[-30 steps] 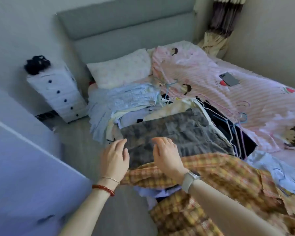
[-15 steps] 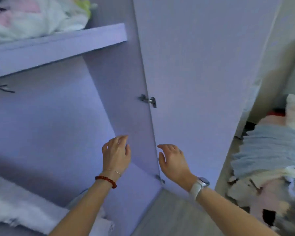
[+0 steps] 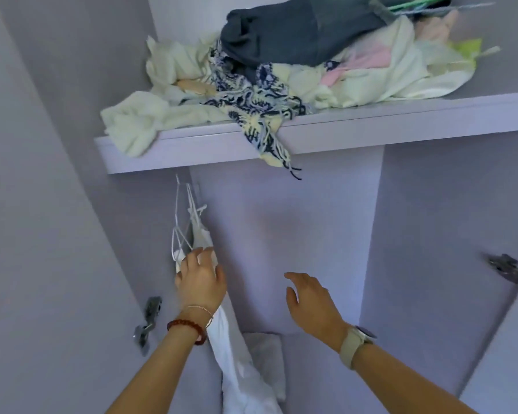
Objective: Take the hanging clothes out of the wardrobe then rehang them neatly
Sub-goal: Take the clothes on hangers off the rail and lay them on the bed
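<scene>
I look into the open lilac wardrobe [image 3: 281, 234]. One white garment [image 3: 237, 363] hangs on a white hanger [image 3: 181, 216] at the left of the hanging space, under the shelf. My left hand [image 3: 201, 279] reaches up to the garment's top, fingers spread and touching the cloth near the hanger's shoulders. My right hand [image 3: 310, 303] hovers open to the right of it, in front of the wardrobe's back panel, holding nothing. The rest of the hanging space holds no clothes.
A shelf [image 3: 341, 130] above carries a loose heap of clothes [image 3: 296, 61], with a patterned fringed cloth [image 3: 263, 124] drooping over its edge. Door hinges [image 3: 147, 321] [image 3: 509, 268] stick out at left and right. A white bundle [image 3: 266, 348] lies low inside.
My view swung from the bed's pile of clothes round to the wardrobe interior and up. Both hands rose, and the left one now reaches the hanging white garment.
</scene>
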The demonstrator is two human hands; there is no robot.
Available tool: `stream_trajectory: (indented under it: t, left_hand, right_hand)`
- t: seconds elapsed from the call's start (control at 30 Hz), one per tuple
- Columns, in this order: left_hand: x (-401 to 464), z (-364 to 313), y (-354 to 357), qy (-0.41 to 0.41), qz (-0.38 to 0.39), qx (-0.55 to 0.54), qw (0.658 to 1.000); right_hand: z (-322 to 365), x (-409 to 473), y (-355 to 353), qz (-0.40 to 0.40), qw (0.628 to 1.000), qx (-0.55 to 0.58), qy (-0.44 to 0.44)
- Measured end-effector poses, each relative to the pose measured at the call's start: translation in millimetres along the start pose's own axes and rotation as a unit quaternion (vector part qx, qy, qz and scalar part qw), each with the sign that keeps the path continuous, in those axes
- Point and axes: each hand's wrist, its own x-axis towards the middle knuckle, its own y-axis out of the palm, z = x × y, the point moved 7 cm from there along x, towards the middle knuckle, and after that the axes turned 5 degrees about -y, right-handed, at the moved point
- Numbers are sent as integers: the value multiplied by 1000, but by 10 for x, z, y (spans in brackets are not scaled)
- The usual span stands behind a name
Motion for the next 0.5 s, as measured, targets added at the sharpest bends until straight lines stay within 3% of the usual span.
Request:
stream_trajectory:
  t: [0.2,0.4,0.5]
  left_hand:
    - [727,326,55,-95,-23,12,995]
    - [1255,492,342,-124,31,-150,980]
    - [1308,565,463,-138,34,-163,976]
  right_hand:
    - [248,628,272,26,999,15,-20]
    - [207,1072,337,35,999,21,-6]
    - [177,1152,364,31,998,48,6]
